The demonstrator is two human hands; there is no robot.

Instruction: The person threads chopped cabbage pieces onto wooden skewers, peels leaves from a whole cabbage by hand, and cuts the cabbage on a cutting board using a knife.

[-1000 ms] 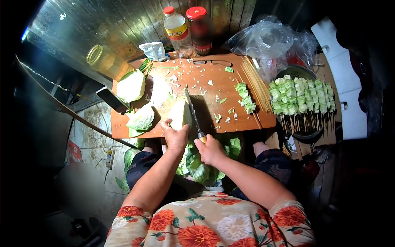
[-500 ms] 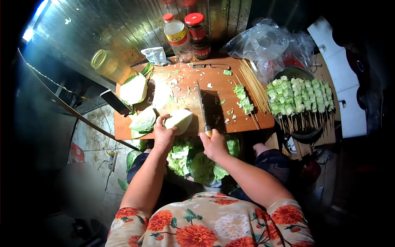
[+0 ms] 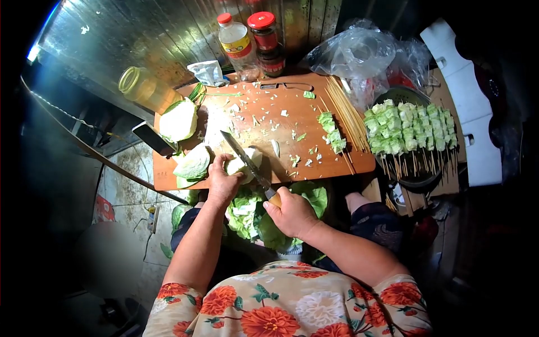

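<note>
My right hand point(image 3: 293, 213) is wrapped round the wooden handle of a kitchen knife point(image 3: 245, 157). Its blade slants up and left across a piece of cabbage point(image 3: 254, 156) near the front edge of the wooden cutting board point(image 3: 224, 135); whether it has cut in, I cannot tell. On the left side of that piece, the fingers of my left hand point(image 3: 224, 178) press and hold it. Another cabbage wedge point(image 3: 193, 162) lies just left of my left hand. A larger cut cabbage point(image 3: 178, 121) sits behind it at the board's left edge.
Skewered cabbage point(image 3: 410, 129) rests over a pot at right, with bare bamboo skewers point(image 3: 348, 115) and one loaded skewer point(image 3: 332, 133) on the board. Bottles point(image 3: 236, 48) and a yellowish jar point(image 3: 147, 90) stand behind. A phone point(image 3: 152, 139) leans at left. Cabbage leaves point(image 3: 244, 216) lie below the board.
The knife has swung left from beside the cabbage piece to across it, its blade now tilted. My right hand turned with it. My left hand stays on the cabbage.
</note>
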